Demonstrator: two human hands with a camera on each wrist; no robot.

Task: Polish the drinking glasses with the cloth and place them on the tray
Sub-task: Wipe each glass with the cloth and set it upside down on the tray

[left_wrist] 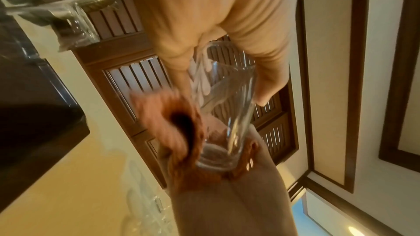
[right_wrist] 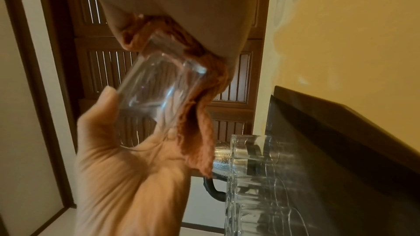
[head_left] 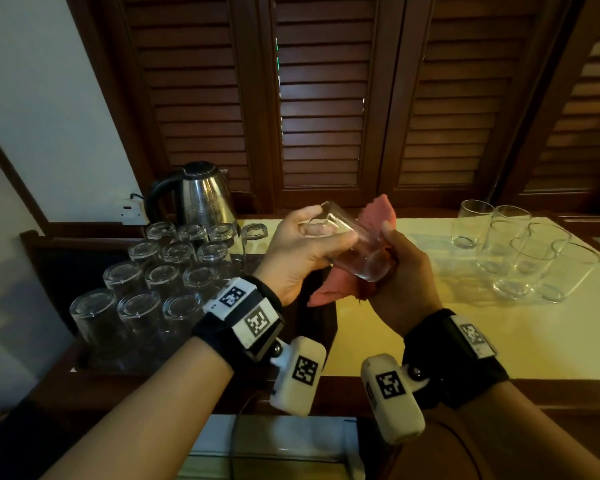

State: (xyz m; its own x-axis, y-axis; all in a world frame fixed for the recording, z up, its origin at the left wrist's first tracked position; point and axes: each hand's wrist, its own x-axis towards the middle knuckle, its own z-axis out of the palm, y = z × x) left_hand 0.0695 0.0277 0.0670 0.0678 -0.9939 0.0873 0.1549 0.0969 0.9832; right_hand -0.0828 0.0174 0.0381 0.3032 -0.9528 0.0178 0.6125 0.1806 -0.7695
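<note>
A clear drinking glass (head_left: pixel 347 240) lies tilted in the air between my hands, its base toward the right. My left hand (head_left: pixel 309 240) grips its rim end, thumb on top and fingers curled round the wall. My right hand (head_left: pixel 402 271) holds a pink cloth (head_left: pixel 374 220) wrapped round the glass's base. In the left wrist view the glass (left_wrist: pixel 225 114) runs from my fingers (left_wrist: pixel 268 82) down into the cloth (left_wrist: pixel 159 116). From the right wrist the glass (right_wrist: pixel 156 85) sits against the cloth (right_wrist: pixel 200 117), with the left hand (right_wrist: pixel 127 150) below it.
A dark tray (head_left: pixel 49 261) at the left carries several upturned glasses (head_left: pixel 163 271), with a steel kettle (head_left: pixel 201 195) behind them. Several upright glasses (head_left: pixel 520 251) stand at the right on the yellow table (head_left: pixel 430 341). Louvred wooden doors (head_left: pixel 326 98) close off the back.
</note>
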